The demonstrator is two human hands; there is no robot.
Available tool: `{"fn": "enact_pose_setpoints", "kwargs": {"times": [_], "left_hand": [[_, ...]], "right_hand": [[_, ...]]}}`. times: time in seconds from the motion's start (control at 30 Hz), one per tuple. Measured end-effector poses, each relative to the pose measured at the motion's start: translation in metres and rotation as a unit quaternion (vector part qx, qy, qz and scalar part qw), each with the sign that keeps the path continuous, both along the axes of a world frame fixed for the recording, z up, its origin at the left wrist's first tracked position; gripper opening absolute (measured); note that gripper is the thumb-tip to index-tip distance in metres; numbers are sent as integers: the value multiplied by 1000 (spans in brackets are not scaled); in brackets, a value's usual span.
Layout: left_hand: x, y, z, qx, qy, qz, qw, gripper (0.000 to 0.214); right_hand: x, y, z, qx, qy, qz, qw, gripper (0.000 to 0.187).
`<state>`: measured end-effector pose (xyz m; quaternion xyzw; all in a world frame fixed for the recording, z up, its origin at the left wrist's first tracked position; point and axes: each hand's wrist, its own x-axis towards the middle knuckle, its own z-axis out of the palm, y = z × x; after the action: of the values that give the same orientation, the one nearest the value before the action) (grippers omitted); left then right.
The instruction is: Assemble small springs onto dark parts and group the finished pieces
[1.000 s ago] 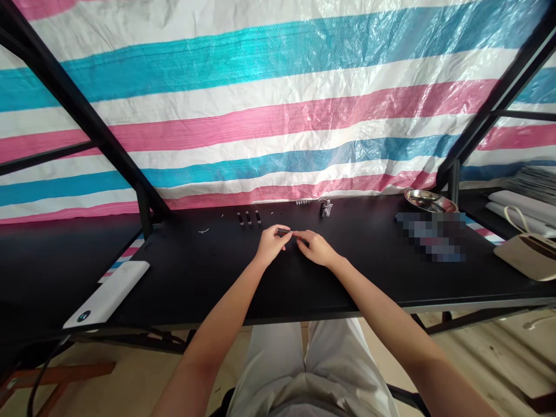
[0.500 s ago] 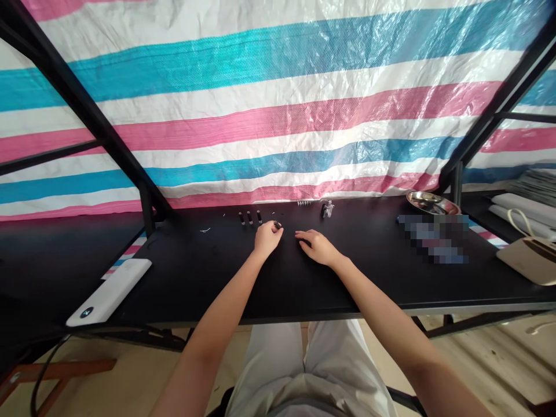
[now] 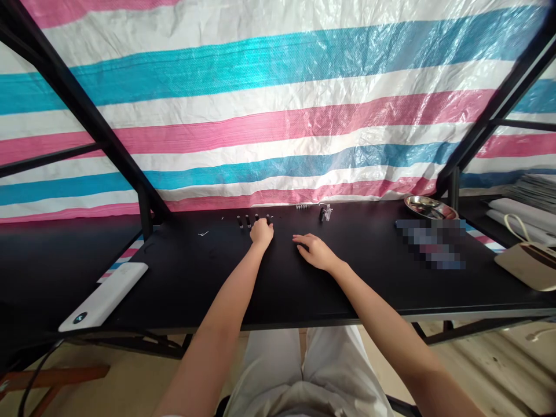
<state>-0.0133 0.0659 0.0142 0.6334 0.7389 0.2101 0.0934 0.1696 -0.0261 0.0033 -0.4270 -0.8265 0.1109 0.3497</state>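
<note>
A black table (image 3: pixel 174 301) bears black cylinders (image 3: pixel 240 222), a metal dish (image 3: pixel 431 208), a white box (image 3: pixel 106 294).

A striped tarp (image 3: pixel 260 72) hangs behind a black frame (image 3: pixel 83 107). There's a white box (image 3: pixel 108 289) over left, and far right a shiny dish (image 3: pixel 429 207), a beige bag (image 3: pixel 525 267) and a grey stack (image 3: pixel 533 192).

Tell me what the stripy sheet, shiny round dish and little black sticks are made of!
The stripy sheet looks like woven plastic: crinkled, with glossy glints. The shiny round dish seems to be polished metal, perhaps steel: it's silvery with bright reflections. The little black sticks by the left hand could be plastic or painted metal: they look dark, but too small to tell material or finish.
</note>
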Motion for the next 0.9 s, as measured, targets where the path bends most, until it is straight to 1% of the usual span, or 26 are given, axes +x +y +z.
{"fn": "enact_pose_setpoints", "kwargs": {"times": [0.27, 0.5, 0.67, 0.9], "left_hand": [[-1, 5, 2, -5, -17, 14, 1000, 17], [-2, 10, 0, -9, -40, 20, 999, 15], [-2, 9, 1, -11, -39, 16, 999, 17], [-3, 6, 4, -44, -27, -11, 999, 24]], "right_hand": [[0, 2, -2, -1, 1, 3, 1000, 30], [1, 1, 0, -3, 7, 4, 1000, 29], [1, 1, 0, -4, 6, 4, 1000, 28], [1, 1, 1, -8, 6, -1, 1000, 26]]}}
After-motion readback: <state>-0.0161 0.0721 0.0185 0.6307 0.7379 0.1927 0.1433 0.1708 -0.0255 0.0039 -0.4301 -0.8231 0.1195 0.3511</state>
